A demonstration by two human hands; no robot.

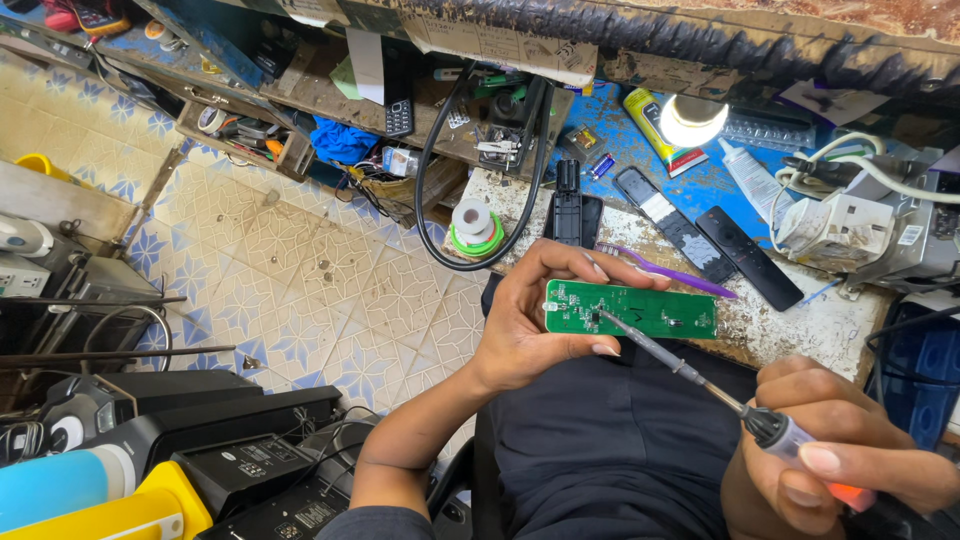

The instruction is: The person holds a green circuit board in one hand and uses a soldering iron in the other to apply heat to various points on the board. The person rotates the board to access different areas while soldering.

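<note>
I see the cluttered workbench (800,320) ahead, two black remote controls (745,255) and a purple toothbrush (665,272) lying on it. My left hand (530,320) pinches the long green circuit board (640,310) by its left end, above my lap. My right hand (830,460) is closed around the soldering iron (700,385), tip touching the board.

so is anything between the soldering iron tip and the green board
Nothing visible. The soldering iron, held in the right hand, has its tip right at the green circuit board, which the left hand holds by its left end, fingers clear of the tip.
</note>
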